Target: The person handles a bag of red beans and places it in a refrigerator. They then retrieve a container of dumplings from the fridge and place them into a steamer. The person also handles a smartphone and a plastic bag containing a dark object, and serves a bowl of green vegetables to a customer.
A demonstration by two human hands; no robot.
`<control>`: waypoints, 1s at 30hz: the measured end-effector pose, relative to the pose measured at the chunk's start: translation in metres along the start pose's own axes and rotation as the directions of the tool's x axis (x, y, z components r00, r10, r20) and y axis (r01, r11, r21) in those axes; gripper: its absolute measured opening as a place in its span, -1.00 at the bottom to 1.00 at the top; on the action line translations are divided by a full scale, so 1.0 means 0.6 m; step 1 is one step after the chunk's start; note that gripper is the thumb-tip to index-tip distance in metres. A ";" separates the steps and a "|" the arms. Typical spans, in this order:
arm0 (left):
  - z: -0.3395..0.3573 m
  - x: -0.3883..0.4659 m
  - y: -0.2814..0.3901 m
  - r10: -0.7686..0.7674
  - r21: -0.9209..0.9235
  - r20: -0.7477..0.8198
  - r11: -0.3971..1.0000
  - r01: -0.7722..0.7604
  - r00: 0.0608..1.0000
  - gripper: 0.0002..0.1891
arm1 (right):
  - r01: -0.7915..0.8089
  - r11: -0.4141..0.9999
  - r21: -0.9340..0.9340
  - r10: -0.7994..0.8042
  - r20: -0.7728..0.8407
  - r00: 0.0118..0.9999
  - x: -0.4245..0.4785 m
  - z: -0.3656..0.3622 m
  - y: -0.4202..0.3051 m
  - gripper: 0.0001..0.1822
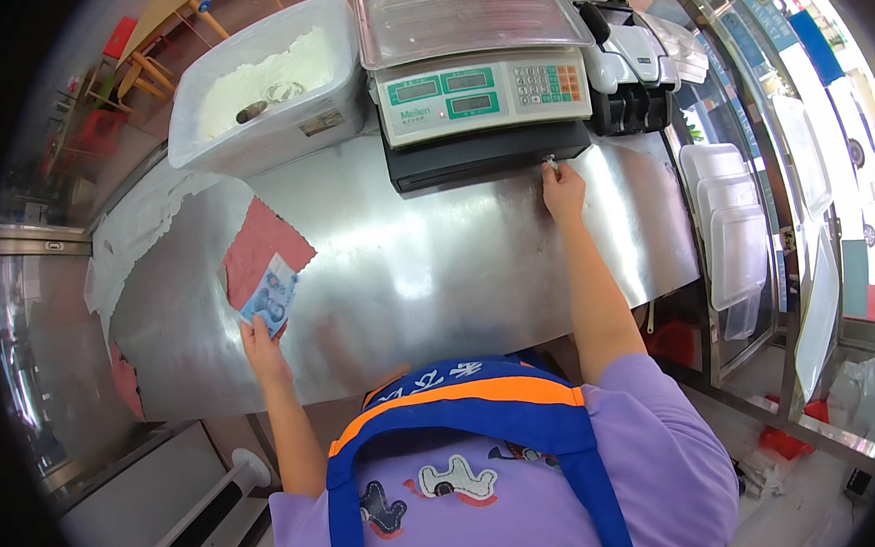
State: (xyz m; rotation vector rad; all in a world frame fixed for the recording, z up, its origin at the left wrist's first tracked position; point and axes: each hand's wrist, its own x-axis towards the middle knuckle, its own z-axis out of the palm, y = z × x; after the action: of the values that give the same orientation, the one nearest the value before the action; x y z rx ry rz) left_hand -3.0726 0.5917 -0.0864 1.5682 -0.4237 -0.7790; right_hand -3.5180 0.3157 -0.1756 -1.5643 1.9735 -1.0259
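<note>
My left hand (264, 343) holds a blue banknote (272, 293) by its lower edge, over a torn red patch (251, 243) on the metal counter. At the front right of a black cash drawer (476, 162), my right hand (564, 187) pinches a small key (550, 162), its fingers closed around it. The drawer appears shut. On top of it stands a white Meilen electronic scale (479, 98) with a metal weighing pan (467, 16). A white and black machine (631, 66), apparently a banknote counter, stands to the scale's right.
Left of the scale stands a plastic tub (308, 116) of white powder with a scoop-like item in it. Plastic lids (736, 248) lean against the metal-framed glass at the right. The steel counter (422, 274) spans the space before me. Wooden stools are beyond.
</note>
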 end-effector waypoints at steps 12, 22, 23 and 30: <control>0.321 -0.135 0.125 -0.242 0.395 0.898 0.810 -0.434 0.367 -0.89 | -0.204 0.858 0.471 0.092 0.250 0.964 -0.165 -0.174 0.023 -0.50; 0.437 -0.154 0.084 -0.012 0.110 0.982 0.844 -0.525 0.187 -0.87 | 0.512 0.853 -0.105 -0.488 0.189 0.852 -0.209 -0.278 -0.015 -0.62; 0.439 -0.153 0.078 0.014 0.090 0.979 0.867 -0.489 0.205 -0.86 | 0.406 0.902 0.145 -0.431 0.277 0.859 -0.216 -0.275 -0.051 -0.60; 0.444 -0.128 0.036 -0.226 0.377 0.664 0.924 -0.058 0.713 -0.59 | -0.122 0.784 0.609 -0.251 0.490 0.835 -0.215 -0.191 -0.136 -0.51</control>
State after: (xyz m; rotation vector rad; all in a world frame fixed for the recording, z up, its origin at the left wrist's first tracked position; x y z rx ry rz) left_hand -3.3072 0.4478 -0.0472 1.5975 -1.1221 -1.4454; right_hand -3.5111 0.4639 -0.0555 -1.3387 1.0324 -0.9681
